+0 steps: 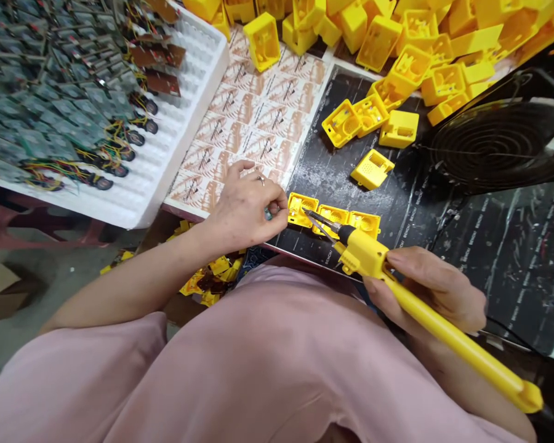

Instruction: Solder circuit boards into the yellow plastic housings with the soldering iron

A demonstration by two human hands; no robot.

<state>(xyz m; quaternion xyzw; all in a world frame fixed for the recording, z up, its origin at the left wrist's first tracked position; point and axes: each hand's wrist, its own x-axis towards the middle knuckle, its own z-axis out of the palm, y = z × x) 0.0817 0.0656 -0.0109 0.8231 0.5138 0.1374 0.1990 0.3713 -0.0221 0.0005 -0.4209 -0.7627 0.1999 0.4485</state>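
Note:
My right hand (436, 286) grips a long yellow soldering iron (425, 307), its fingers wrapped around the body. The iron's metal tip reaches into the leftmost of three small yellow plastic housings (303, 202), which sit open side up in a row by the table's near edge. At the left end of that row, my left hand (253, 206) is closed, thumb and fingers pinched together against or just beside the first housing. A small bluish bit shows between those fingers, too hidden to name. The middle housing (333, 215) and the right housing (367, 223) lie partly behind the iron.
Many yellow housings (381, 43) are heaped along the back. A black fan (489, 144) stands at the right. On the left, a white foam tray (180, 138) carries rows of green circuit boards (74, 104) with wires. Yellow pieces (219, 267) lie below the table edge.

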